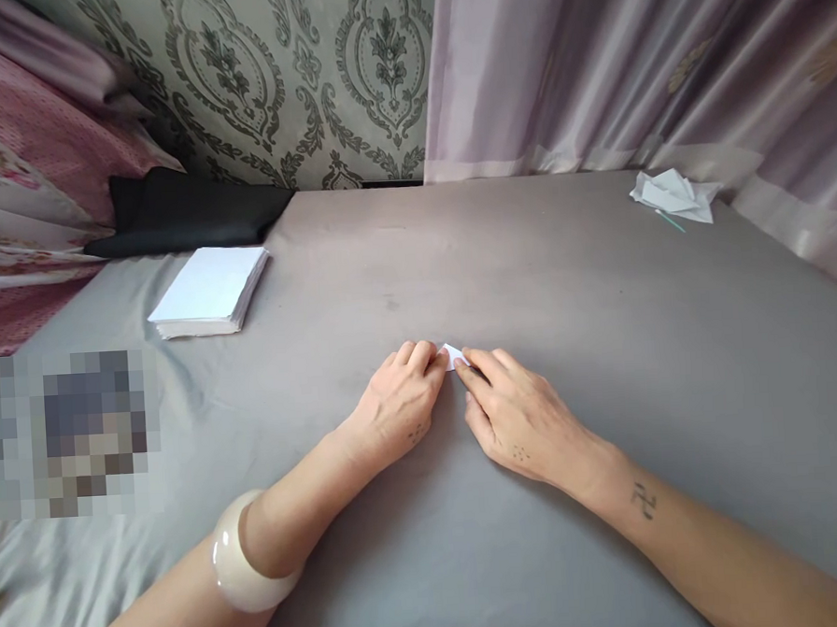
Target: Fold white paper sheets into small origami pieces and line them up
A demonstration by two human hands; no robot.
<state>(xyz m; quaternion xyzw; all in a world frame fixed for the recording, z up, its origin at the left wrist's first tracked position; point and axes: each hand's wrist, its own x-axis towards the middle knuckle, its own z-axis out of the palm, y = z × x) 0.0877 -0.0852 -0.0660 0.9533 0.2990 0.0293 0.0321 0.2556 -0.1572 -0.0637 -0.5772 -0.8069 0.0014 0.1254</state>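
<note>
Between my two hands, a small piece of folded white paper (452, 355) lies on the grey cloth. My left hand (408, 389) is closed, with its thumb and fingertips pressed at the paper's left edge. From the other side, my right hand (518, 406) pinches the paper's right edge, its index finger and thumb region close to the surface. Much of the paper is hidden under the fingers, so its full shape does not show. A cream bangle (245, 561) sits on my left forearm.
A stack of white paper (210, 287) lies at the back left, before a folded black cloth (188, 209). Crumpled white papers (675, 194) and a thin green stick (670, 221) are at the far right. Curtains (552, 63) hang behind the grey cloth-covered surface (444, 256).
</note>
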